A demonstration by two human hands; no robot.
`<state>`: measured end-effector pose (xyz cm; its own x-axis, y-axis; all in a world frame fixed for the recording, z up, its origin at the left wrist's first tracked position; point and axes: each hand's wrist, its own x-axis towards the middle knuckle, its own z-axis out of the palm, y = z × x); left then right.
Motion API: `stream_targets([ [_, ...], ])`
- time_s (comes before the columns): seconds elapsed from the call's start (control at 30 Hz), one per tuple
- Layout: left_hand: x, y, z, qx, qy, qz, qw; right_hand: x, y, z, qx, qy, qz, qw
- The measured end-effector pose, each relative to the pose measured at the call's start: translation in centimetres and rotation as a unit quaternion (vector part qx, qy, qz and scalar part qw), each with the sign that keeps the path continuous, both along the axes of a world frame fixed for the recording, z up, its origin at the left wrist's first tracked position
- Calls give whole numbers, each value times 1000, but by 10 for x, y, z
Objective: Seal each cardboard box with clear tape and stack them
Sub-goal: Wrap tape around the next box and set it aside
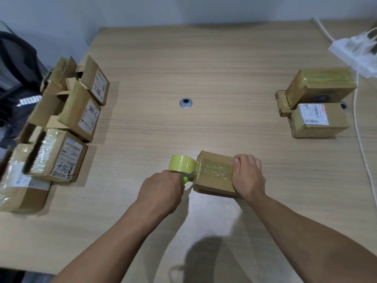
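Fingers curled under and mostly hidden by its back, the left hand (163, 190) grips a green handle (185, 179) whose grey tip reaches the near left corner of the cardboard box (214, 172). Whether the handle is joined to the roll cannot be told.

Well to the left of those fingers, along the worktop's (224, 68) left edge, lies a cluster of boxes (81, 117). Some at the back have open flaps, while the nearer ones are wrapped in shiny tape and bear labels with handwriting. Beyond them, off the edge, is a dark bag (14, 78).

Just above the left fingers the yellowish tape roll (182, 163) stands touching the box's left end. Farther away, in the middle of the worktop, sits a round metal grommet (185, 103).

The cardboard box lies between the two hands, with a glossy band of tape across its top. The right hand (247, 176) holds its right end, thumb on the top face and fingers wrapped down the far side.

Well beyond and to the right of the right fingers, a taped box (320, 82) lies on a labelled box (318, 121), with a small box (282, 103) against their left. Past them sits a white power strip (355, 52), and a white cable (359, 119) runs down the right side.
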<state>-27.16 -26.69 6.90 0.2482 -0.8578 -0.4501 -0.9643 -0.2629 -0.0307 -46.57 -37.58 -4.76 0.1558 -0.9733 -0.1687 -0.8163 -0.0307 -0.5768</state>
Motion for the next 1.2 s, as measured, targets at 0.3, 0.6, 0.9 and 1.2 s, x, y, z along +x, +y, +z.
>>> stream_targets([
  [0.3,7,2,0,13,3,-10,1000,0,-1,-1,6,10,0,1000],
  [0.6,13,4,11,-34,6,24,999,0,-1,-4,0,8,-5,1000],
  [0.9,5,-16,0,-6,-4,6,1000,1,-1,-2,9,6,-7,1000],
  [1.2,-10,-23,-2,9,-46,-24,999,1,-1,-5,3,14,-11,1000],
])
